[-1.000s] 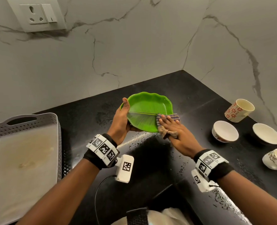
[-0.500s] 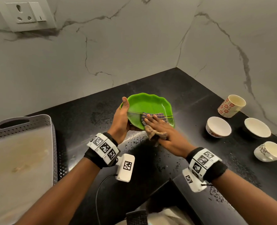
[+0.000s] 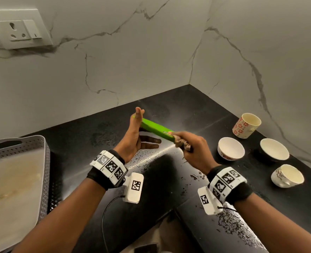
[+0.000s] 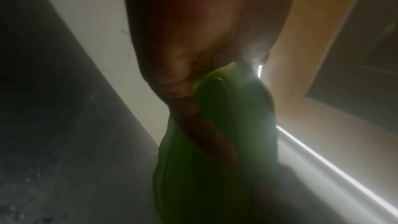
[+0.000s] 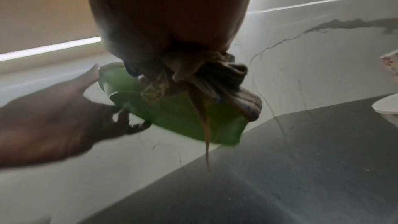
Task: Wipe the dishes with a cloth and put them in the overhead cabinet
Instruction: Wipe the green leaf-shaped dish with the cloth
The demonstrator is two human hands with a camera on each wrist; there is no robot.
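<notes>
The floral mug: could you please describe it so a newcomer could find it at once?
Look along the black countertop beside the right-hand marble wall. Of four pale dishes there, the floral mug stands farthest back, the only tall one covered in red flowers.

I see a black table (image 3: 100,139) running into a corner of marbled wall, its surface speckled with water drops near the front edge. On my left a grey perforated tray (image 3: 47,161) sits on it. On the right stand a red-flowered cup (image 3: 246,126), two white bowls (image 3: 231,148) (image 3: 274,149) side by side, and a patterned cup (image 3: 287,176) nearest me.
</notes>
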